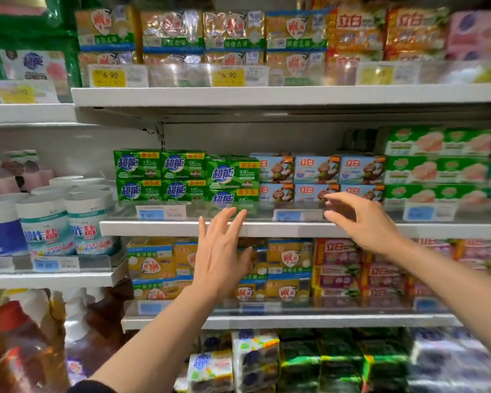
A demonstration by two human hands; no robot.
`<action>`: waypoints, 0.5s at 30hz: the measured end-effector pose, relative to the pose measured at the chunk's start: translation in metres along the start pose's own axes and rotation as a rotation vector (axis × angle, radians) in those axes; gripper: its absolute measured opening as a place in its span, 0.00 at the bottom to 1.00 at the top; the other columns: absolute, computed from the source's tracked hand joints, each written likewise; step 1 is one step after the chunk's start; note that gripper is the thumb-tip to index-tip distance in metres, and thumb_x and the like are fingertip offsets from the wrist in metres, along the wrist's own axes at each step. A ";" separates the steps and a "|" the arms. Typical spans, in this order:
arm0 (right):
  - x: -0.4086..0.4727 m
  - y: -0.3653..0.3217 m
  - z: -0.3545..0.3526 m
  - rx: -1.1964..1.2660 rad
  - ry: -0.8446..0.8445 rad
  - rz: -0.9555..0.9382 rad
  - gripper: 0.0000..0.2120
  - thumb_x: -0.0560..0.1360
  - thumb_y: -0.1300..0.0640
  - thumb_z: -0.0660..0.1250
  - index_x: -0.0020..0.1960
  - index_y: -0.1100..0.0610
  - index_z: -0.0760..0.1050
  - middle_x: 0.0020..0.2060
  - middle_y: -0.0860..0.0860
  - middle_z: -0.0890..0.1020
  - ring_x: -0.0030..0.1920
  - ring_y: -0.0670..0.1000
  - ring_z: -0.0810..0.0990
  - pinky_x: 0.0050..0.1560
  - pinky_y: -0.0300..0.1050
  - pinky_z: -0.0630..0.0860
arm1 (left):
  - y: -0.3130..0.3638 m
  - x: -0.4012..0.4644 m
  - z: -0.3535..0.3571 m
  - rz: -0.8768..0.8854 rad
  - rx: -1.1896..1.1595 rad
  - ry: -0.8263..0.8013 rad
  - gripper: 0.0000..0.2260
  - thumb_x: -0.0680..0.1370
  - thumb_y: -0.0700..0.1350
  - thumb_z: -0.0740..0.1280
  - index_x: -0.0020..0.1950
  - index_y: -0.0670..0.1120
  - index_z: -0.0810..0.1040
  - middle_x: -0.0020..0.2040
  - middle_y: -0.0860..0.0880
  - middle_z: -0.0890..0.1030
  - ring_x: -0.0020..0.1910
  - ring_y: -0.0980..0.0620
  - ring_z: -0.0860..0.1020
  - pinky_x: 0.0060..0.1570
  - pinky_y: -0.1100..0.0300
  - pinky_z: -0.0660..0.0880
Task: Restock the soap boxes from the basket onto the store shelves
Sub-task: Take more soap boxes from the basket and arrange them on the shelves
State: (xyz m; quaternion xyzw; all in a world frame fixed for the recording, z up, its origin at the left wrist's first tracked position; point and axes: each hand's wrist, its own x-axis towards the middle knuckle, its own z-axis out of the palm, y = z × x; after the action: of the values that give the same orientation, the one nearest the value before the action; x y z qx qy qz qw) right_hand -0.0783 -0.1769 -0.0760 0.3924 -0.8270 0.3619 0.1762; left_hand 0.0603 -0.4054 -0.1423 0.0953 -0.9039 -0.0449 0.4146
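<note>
Our left hand (220,256) and right hand (360,222) are spread, holding nothing; glossy rectangular green boxes (233,177) sit just above them.

Off to the left there's a side shelf with white tubs (47,222) wearing teal labels, and some pinkish bottles (26,171) sit behind them. Yellow price tags (108,78) reading 6.90 hang up top, and amber bottles (20,344) show blurry at the bottom left corner.
</note>
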 end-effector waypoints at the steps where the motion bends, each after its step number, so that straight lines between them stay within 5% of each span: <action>1: -0.016 0.012 -0.013 -0.034 -0.001 0.028 0.20 0.77 0.52 0.67 0.68 0.53 0.72 0.61 0.48 0.79 0.60 0.48 0.76 0.57 0.42 0.71 | 0.021 0.000 0.007 0.051 -0.041 -0.014 0.30 0.75 0.50 0.70 0.75 0.49 0.65 0.73 0.47 0.66 0.73 0.46 0.63 0.76 0.41 0.48; 6: -0.108 0.069 -0.094 -0.108 0.001 0.211 0.19 0.77 0.54 0.67 0.67 0.54 0.73 0.57 0.46 0.77 0.55 0.45 0.76 0.45 0.22 0.69 | 0.145 0.003 0.055 0.411 -0.313 -0.071 0.23 0.71 0.45 0.74 0.65 0.44 0.75 0.63 0.45 0.75 0.62 0.46 0.70 0.66 0.42 0.69; 9: -0.177 0.101 -0.152 -0.197 0.050 0.335 0.15 0.76 0.54 0.68 0.62 0.57 0.78 0.53 0.50 0.81 0.53 0.49 0.79 0.50 0.31 0.72 | 0.235 -0.007 0.080 0.622 -0.509 -0.119 0.15 0.69 0.42 0.72 0.55 0.40 0.80 0.55 0.42 0.79 0.56 0.46 0.71 0.58 0.56 0.69; 15: -0.332 0.127 -0.263 -0.478 0.167 0.590 0.03 0.74 0.60 0.70 0.47 0.56 0.83 0.36 0.47 0.82 0.34 0.39 0.79 0.42 0.32 0.74 | 0.408 -0.063 0.103 0.900 -0.802 -0.359 0.11 0.73 0.48 0.67 0.47 0.42 0.82 0.49 0.45 0.82 0.55 0.44 0.77 0.56 0.60 0.67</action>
State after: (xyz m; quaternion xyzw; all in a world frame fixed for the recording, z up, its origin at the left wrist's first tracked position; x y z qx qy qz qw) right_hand 0.0345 0.2449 -0.1476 0.0548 -0.9482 0.2248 0.2176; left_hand -0.0324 0.0070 -0.1911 -0.4662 -0.8240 -0.2168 0.2381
